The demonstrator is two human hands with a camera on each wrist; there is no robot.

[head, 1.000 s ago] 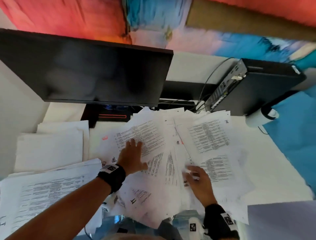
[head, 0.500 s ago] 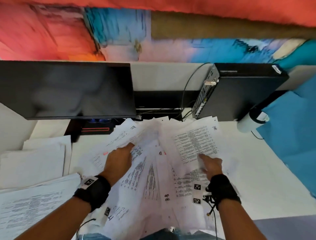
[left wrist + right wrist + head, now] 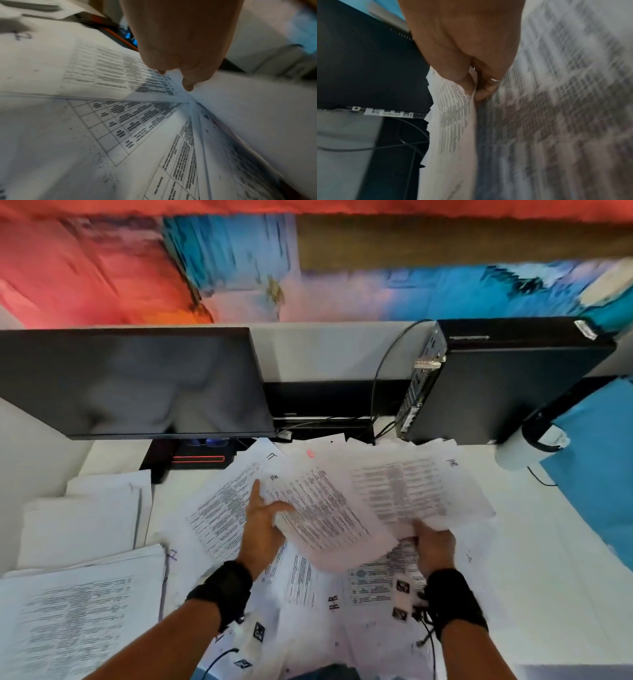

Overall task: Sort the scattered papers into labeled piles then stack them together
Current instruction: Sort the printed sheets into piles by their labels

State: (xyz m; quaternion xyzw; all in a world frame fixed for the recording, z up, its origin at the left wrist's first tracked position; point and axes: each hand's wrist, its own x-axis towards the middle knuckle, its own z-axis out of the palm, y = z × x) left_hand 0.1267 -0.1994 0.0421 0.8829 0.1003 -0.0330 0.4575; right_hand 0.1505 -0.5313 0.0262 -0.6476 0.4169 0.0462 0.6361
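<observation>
Scattered printed papers [image 3: 308, 577] cover the middle of the white desk [image 3: 548, 577]; one bears the mark "H-R". My right hand [image 3: 432, 541] pinches a bundle of printed sheets [image 3: 394, 494] by its near edge and holds it tilted above the heap. In the right wrist view thumb and ringed fingers [image 3: 488, 93] clamp these sheets [image 3: 450, 115]. My left hand [image 3: 263, 518] has straight fingers, index pointing away, and touches the bundle's left edge. The left wrist view has a fingertip [image 3: 187, 86] against a raised sheet [image 3: 240, 101]. Sorted piles lie at left: a white pile [image 3: 85, 515] and a printed pile [image 3: 78, 611].
A dark monitor [image 3: 137, 381] stands at the back left, on a black base with a red stripe [image 3: 198, 457]. A black computer case [image 3: 496, 378] with cables stands at the back right, with a white roll [image 3: 517, 455] and blue cloth [image 3: 599, 474] beside it.
Both hands lay flat on the scattered papers before. Now my right hand has gathered a bundle of sheets and raised it, and my left hand has moved to the bundle's left edge.
</observation>
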